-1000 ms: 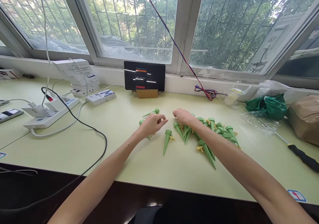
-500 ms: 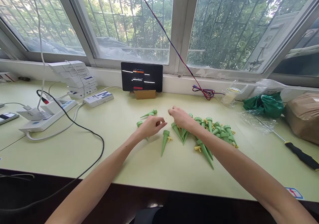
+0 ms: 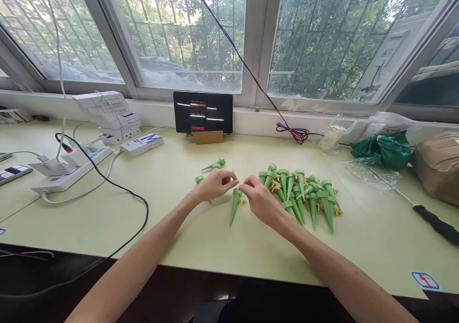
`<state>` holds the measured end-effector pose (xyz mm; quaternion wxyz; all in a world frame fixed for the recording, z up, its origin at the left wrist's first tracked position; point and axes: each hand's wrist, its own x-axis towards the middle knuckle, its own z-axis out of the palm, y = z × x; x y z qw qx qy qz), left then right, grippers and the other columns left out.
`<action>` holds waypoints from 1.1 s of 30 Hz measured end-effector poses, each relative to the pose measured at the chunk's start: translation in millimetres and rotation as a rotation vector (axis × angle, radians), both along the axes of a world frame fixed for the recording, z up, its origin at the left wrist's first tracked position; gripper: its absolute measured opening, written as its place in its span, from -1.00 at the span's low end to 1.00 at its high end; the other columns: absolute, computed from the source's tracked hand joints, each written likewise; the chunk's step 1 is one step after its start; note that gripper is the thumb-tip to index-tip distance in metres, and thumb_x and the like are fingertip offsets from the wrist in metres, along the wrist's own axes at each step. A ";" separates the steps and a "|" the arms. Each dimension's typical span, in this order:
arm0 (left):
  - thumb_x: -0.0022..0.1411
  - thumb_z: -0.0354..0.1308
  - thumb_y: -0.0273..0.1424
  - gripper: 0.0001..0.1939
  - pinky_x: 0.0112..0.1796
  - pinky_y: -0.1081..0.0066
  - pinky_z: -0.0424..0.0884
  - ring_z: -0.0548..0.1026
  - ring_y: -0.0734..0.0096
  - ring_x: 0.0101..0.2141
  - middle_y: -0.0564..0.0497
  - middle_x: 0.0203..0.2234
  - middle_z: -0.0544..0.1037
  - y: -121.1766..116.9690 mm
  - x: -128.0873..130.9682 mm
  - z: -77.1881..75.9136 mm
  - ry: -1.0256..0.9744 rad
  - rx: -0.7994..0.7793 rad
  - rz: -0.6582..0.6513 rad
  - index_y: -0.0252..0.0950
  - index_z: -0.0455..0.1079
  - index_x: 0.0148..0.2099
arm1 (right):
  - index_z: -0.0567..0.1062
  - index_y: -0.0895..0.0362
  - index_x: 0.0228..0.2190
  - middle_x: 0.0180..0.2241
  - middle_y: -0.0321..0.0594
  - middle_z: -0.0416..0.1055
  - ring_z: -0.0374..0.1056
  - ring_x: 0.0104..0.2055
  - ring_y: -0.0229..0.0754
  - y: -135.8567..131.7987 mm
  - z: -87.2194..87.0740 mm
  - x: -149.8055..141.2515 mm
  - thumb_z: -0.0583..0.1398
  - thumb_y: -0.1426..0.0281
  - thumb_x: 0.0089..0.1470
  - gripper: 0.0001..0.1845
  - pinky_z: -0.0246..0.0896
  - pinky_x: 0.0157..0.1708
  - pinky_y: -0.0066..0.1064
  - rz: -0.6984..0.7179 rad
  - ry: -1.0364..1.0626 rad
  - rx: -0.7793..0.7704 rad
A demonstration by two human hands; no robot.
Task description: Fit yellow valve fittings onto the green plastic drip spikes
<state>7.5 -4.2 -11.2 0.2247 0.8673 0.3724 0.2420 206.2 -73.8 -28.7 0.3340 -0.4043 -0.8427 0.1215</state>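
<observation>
The left hand (image 3: 214,185) hovers low over the desk (image 3: 172,217), fingers curled, thumb and forefinger pressed together as if on a very small part; what it pinches, if anything, cannot be told. The right hand (image 3: 260,199) sits just right of the lone green spike (image 3: 234,206), fingers bent and tips drawn toward the spike's yellow side fitting (image 3: 243,200); whether they touch it cannot be told.

The lone green spike lies flat on the desk between the two hands, cap end away from the person, point toward the desk's near edge. It seems set apart so it can be handled singly.

Right of this spike, close by, lies the heap of green spikes (image 3: 304,196), points mostly toward the person, yellow fittings among them. Beyond the spike to the left, two further spikes (image 3: 214,164) lie separately, with a green cap (image 3: 199,179) showing behind the left hand.

Both forearms reach forward from the near edge and converge on the lone spike, wrists low, palms down.

Far beyond the spike, a dark display (image 3: 202,113) stands on the window ledge. Well to its left sits a power strip (image 3: 68,167); well to its right lies a screwdriver (image 3: 432,221).
</observation>
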 end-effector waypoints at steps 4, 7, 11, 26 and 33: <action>0.29 0.10 -0.25 -0.74 -0.50 0.46 0.16 0.22 0.51 -0.59 0.12 -0.66 0.32 0.9 -1.5 -1.0 -0.008 -0.036 -0.025 -0.29 0.50 -0.35 | 0.40 0.14 -0.32 -0.24 -0.16 0.23 0.22 -0.29 -0.21 -12.3 -10.0 -5.0 -0.03 0.66 0.21 -0.72 0.24 -0.21 -0.36 0.007 0.058 -0.029; 0.27 0.12 -0.25 -0.74 -0.51 0.48 0.17 0.23 0.52 -0.58 0.11 -0.65 0.33 1.8 -2.4 -1.8 -0.007 -0.068 -0.034 -0.30 0.50 -0.35 | 0.38 0.12 -0.37 -0.26 -0.18 0.22 0.23 -0.31 -0.21 -19.8 -13.5 -8.3 -0.02 0.64 0.22 -0.73 0.25 -0.22 -0.35 -0.002 0.074 -0.066; 0.24 0.14 -0.23 -0.74 -0.51 0.50 0.19 0.25 0.52 -0.57 0.09 -0.63 0.35 0.2 -2.0 0.8 -0.005 -0.118 -0.065 -0.31 0.51 -0.34 | 0.33 0.11 -0.41 -0.27 -0.17 0.23 0.24 -0.31 -0.20 -27.8 -15.3 -15.2 0.00 0.63 0.21 -0.75 0.29 -0.21 -0.33 0.029 0.067 -0.109; 0.20 0.19 -0.21 -0.74 -0.48 0.48 0.22 0.29 0.49 -0.52 0.06 -0.57 0.44 1.4 -2.9 0.0 0.038 -0.178 -0.125 -0.32 0.50 -0.35 | 0.34 0.11 -0.38 -0.27 -0.18 0.25 0.26 -0.29 -0.19 -28.9 -17.4 -20.3 0.00 0.63 0.21 -0.76 0.27 -0.22 -0.34 0.019 0.051 -0.134; 0.22 0.19 -0.19 -0.73 -0.44 0.47 0.30 0.36 0.46 -0.47 0.01 -0.48 0.47 2.5 -1.8 0.5 0.003 -0.133 -0.084 -0.30 0.51 -0.36 | 0.38 0.10 -0.37 -0.28 -0.20 0.24 0.24 -0.31 -0.20 -29.9 -20.8 -21.5 0.01 0.62 0.21 -0.76 0.25 -0.26 -0.36 0.023 0.050 -0.133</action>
